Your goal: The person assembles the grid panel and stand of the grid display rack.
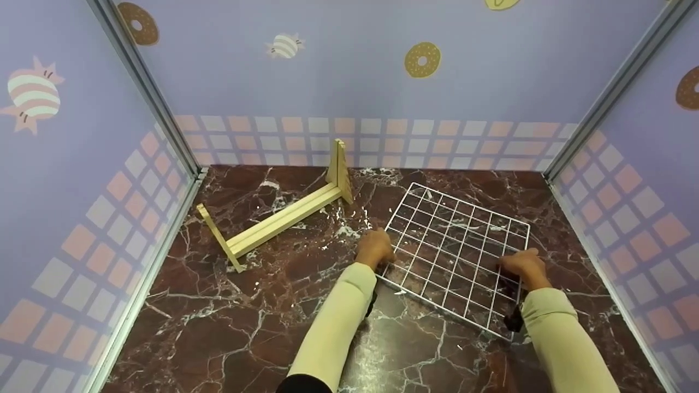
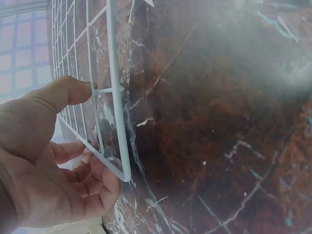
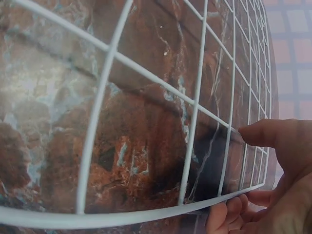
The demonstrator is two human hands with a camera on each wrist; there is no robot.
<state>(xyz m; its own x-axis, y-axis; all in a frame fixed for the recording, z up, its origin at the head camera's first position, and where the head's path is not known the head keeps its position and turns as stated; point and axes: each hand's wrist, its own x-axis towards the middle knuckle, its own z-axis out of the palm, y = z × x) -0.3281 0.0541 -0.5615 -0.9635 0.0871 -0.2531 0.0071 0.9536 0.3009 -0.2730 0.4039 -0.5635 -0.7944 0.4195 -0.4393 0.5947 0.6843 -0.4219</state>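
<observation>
Both hands hold a white wire grid panel (image 1: 449, 307) by opposite side edges, low over the dark marble surface. At its left edge, the left hand (image 1: 375, 248) grips near a corner. In the left wrist view the thumb lies over the wires, and the curled fingers (image 2: 100, 192) go under the outer rod. Across from it, the right hand (image 1: 524, 266) pinches the right edge. The right wrist view has that thumb (image 3: 258, 132) on the grid wires and the fingertips curled beneath the rim. A shadow of the wires falls on the marble below.
A pale wooden stand (image 1: 286, 217), made of a long double bar between two end pieces, lies left of the hands. White flakes (image 1: 349, 229) are scattered on the marble (image 1: 218, 327) between stand and panel. Patterned walls (image 1: 360, 82) enclose the back and both sides.
</observation>
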